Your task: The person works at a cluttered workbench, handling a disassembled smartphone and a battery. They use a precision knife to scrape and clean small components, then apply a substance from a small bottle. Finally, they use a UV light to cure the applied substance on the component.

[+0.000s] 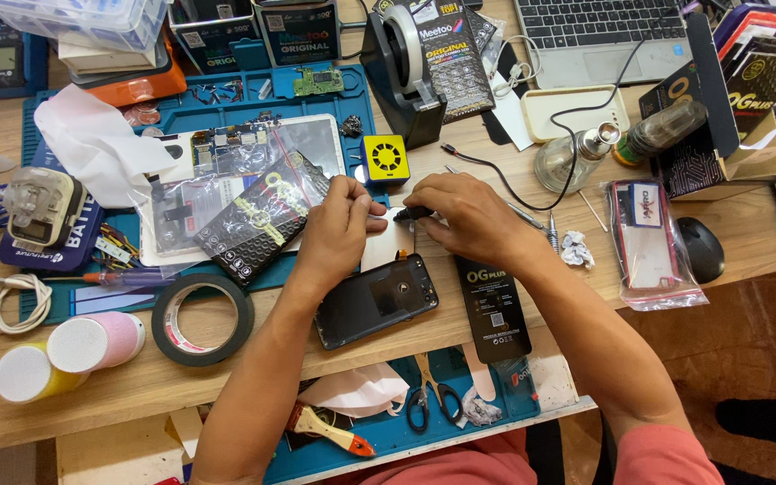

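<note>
While hands (406, 220) meet, phone (376, 300) below, tape (202, 319) left

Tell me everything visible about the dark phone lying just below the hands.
The dark phone lies flat on the wooden desk, back side up, tilted so its right end sits higher in the picture. It is a glossy black slab with rounded corners, reflecting light, with a small round mark near its middle. The left hand hovers close above its upper edge; contact cannot be told. A black flat package lies beside its right end.
</note>
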